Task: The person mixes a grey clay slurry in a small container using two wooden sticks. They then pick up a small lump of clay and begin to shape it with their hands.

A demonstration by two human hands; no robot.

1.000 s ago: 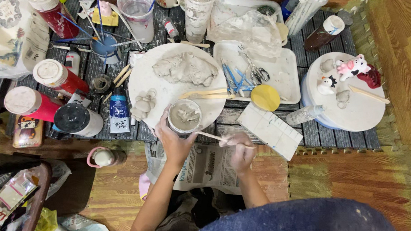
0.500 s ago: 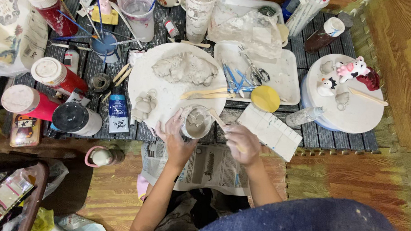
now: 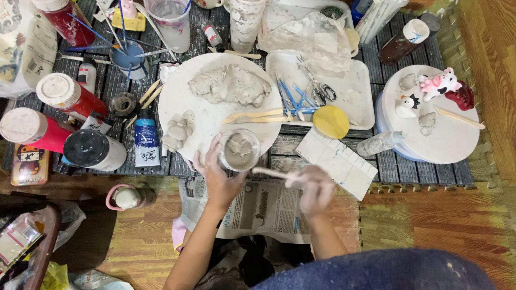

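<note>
Our left hand point(image 3: 219, 178) grips the clay cup point(image 3: 239, 151); our right hand point(image 3: 316, 186) pinches 1 wooden stick point(image 3: 273, 173), lying crosswise, tip toward the cup.

We note even, warm indoor light, soft shadows; right hand point(image 3: 316, 188) motion-blurred at centre; edges slightly bowed.

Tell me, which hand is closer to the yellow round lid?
The right hand. It is just below the yellow round lid, holding a wooden stick. The left hand holds a small cup farther left.
</note>
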